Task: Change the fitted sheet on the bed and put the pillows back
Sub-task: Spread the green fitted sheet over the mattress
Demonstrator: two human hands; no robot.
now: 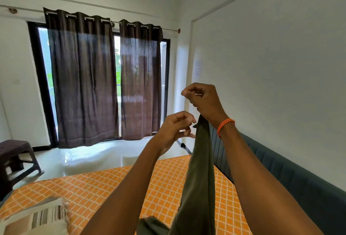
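Note:
A dark olive sheet (201, 174) hangs in a long bunched strip from my right hand (205, 99), which grips its top edge high above the bed. My left hand (175, 128) is just left of the cloth with fingers curled, its fingertips near the fabric edge; whether it pinches the cloth is unclear. The mattress (104, 189) lies bare below, orange with a white diamond grid. A white pillow with brown stripes (40, 218) rests on its near left corner.
A teal padded headboard (277, 167) runs along the right wall. A dark plastic stool (16, 161) stands at the left on the glossy white floor. Brown curtains (84, 77) cover the window at the back.

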